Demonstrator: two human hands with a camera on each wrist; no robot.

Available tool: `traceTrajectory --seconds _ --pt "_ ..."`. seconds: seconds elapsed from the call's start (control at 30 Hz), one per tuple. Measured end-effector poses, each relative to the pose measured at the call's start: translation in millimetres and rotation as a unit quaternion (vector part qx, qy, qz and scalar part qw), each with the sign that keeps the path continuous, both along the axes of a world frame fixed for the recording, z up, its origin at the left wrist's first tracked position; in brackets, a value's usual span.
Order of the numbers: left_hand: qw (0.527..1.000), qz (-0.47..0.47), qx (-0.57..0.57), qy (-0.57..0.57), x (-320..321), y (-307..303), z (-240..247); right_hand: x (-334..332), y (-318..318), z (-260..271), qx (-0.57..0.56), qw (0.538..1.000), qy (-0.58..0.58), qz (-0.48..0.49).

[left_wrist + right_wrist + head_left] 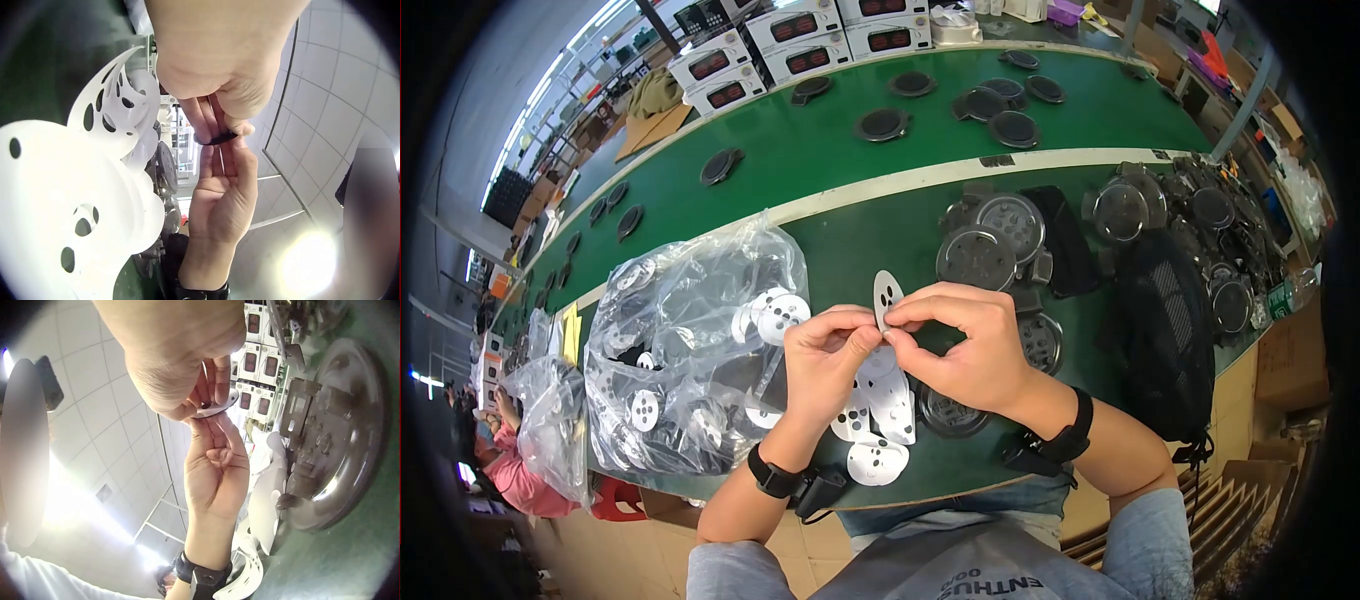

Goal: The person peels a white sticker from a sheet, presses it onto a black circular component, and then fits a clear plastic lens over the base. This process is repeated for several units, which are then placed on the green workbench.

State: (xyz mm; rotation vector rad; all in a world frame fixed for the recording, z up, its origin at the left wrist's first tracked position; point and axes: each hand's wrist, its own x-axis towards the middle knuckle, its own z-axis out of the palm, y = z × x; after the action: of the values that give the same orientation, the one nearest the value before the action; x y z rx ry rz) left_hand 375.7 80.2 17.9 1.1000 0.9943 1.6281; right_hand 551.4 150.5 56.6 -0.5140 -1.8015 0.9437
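Note:
A thin white disc with dark holes point(886, 288) stands on edge between both hands, above the table. My left hand point(825, 362) pinches its lower edge between thumb and fingers. From the other side, my right hand point(968, 345) pinches the same disc, its thumb and fingertips close to the left ones. In the right wrist view the disc point(219, 406) shows as a narrow sliver between the two hands. Loose white perforated sheets point(878, 462) lie below the hands. Beside them, partly behind the right hand, sits a dark round plastic cover point(950, 415).
A clear plastic bag point(690, 300) with white discs spreads to the left. More dark round covers point(977, 258) and a black mesh item point(1165, 335) are on the right. Across the green belt point(800, 150) lie several black discs; boxed clocks point(805, 50) stack behind.

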Motion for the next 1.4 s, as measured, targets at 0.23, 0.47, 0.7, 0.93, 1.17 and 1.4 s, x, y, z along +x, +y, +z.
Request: traceTrajectory --seconds 0.23,0.47,0.7,0.93,1.17,1.4 --pt "0.999 0.020 0.005 0.034 3.4 0.6 4.7 0.1 -1.4 -0.5 0.015 1.000 0.003 -0.018" --pt "0.998 0.021 0.002 0.053 5.7 -0.2 6.4 2.1 0.7 -3.4 -0.018 1.000 0.001 0.000" --pt "0.998 0.022 0.014 0.058 4.2 0.4 9.1 0.8 1.6 -1.6 -0.008 1.000 0.014 0.006" --pt "0.992 0.039 0.009 0.116 4.1 -0.1 12.4 1.1 -1.1 -4.1 -0.010 1.000 0.004 -0.013" --pt "0.991 0.043 0.012 0.128 5.4 0.4 10.2 0.8 -2.5 -6.3 0.002 1.000 0.002 -0.022" --pt "0.994 0.035 0.016 0.106 6.0 0.2 12.6 2.5 -1.6 -0.8 -0.014 1.000 0.007 -0.009"
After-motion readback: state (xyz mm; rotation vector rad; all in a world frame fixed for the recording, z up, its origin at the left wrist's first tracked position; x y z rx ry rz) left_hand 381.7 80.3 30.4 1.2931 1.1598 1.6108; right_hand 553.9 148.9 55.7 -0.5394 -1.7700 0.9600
